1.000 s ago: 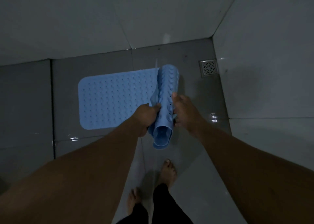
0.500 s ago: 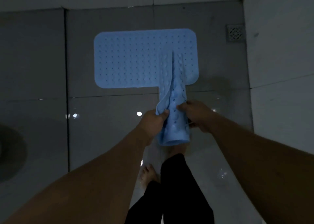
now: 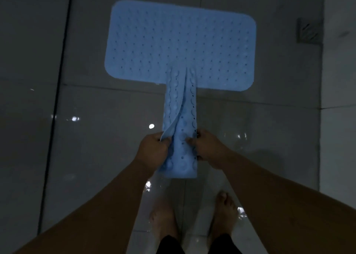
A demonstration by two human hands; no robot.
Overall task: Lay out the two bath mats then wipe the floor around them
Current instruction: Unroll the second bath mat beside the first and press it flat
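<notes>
we hold the rolled mat (image 3: pixel 181 122) above the wet floor (image 3: pixel 96 147), near the flat mat (image 3: pixel 179 41). left hand (image 3: pixel 154 147) pinches its loose flap, right hand (image 3: pixel 207 147) grips its edge. it looks floppy, rubbery, light; the edges seem best for holding.

Quick count for you: two blue bath mats total. One flat mat (image 3: pixel 179 41) is spread on the floor up at 12 o'clock, and one rolled mat (image 3: pixel 181 122) sits dead centre. Two hands on that roll, your left hand (image 3: pixel 154 147) at its 9 o'clock side and your right hand (image 3: pixel 208 147) at its 3 o'clock. Two bare feet (image 3: pixel 163 223) down at 6 o'clock. One floor drain (image 3: pixel 308 30) at about 2 o'clock.
</notes>
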